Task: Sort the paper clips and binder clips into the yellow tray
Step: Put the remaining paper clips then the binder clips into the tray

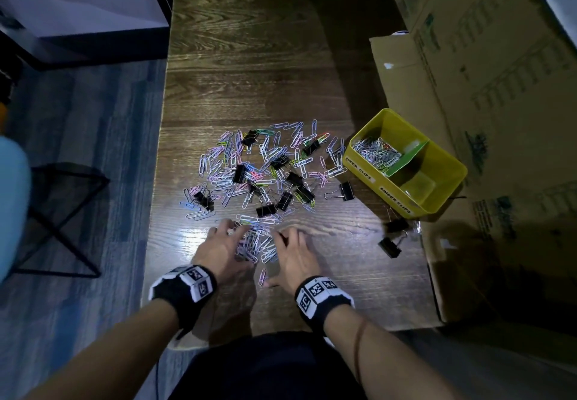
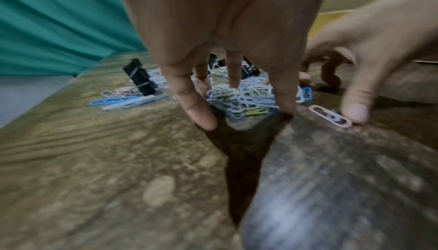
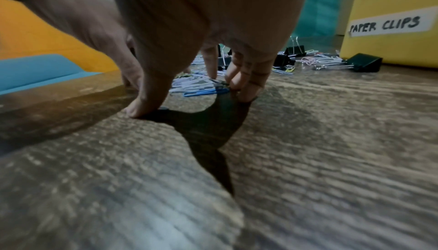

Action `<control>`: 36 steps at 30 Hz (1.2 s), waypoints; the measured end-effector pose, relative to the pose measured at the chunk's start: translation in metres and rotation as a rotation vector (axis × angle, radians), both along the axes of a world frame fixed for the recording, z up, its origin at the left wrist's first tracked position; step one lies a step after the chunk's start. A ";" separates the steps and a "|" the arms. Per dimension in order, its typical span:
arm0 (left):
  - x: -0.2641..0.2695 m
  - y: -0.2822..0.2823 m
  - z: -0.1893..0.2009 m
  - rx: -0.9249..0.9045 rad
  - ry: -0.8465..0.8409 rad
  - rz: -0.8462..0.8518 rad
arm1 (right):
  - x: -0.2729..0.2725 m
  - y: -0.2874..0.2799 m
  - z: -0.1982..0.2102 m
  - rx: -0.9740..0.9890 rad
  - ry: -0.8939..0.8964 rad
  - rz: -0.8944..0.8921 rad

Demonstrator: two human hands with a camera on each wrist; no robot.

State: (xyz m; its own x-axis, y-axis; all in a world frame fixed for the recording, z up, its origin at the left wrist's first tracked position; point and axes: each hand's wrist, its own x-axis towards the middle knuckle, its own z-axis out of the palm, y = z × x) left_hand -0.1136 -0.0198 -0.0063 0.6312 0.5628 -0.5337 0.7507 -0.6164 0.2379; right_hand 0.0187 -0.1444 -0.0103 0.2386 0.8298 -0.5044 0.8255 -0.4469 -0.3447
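Coloured paper clips and black binder clips (image 1: 240, 173) lie scattered over the middle of the dark wooden table (image 1: 249, 56). The yellow tray (image 1: 449, 187) stands to their right. Its compartment labelled PAPER CLIPS holds a pile of paper clips (image 1: 376, 153); the BINDER CLIPS compartment looks bare. A small heap of paper clips (image 1: 257, 245) (image 2: 241, 98) sits between my hands near the front edge. My left hand (image 1: 231, 231) (image 2: 239, 108) has its spread fingertips on the table around the heap. My right hand (image 1: 281, 256) (image 3: 189, 102) has its fingertips beside the heap, and its thumb touches a single pink clip (image 2: 330, 116).
Two binder clips (image 1: 395, 225) lie in front of the tray, and another (image 1: 345, 190) lies at its left side. Cardboard boxes (image 1: 484, 87) line the right side behind the tray. The table's left edge (image 1: 156, 181) drops to the floor, where a black wire stool (image 1: 62, 212) stands.
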 end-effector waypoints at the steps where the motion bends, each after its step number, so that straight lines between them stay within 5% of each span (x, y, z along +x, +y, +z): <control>1: 0.001 -0.006 -0.005 -0.001 -0.030 -0.014 | 0.001 0.001 0.000 0.008 0.032 0.001; 13: 0.009 -0.020 -0.012 -0.092 -0.371 -0.051 | 0.015 0.004 -0.001 -0.003 0.033 0.108; 21: 0.005 0.002 -0.011 -0.260 -0.357 0.340 | 0.040 0.006 -0.002 -0.101 0.143 0.063; 30: 0.006 0.023 0.001 -0.663 -0.475 0.721 | 0.071 -0.009 0.004 0.308 0.364 -0.179; 36: 0.055 0.038 0.043 -0.723 -0.546 0.629 | 0.088 -0.025 0.023 0.579 0.422 -0.246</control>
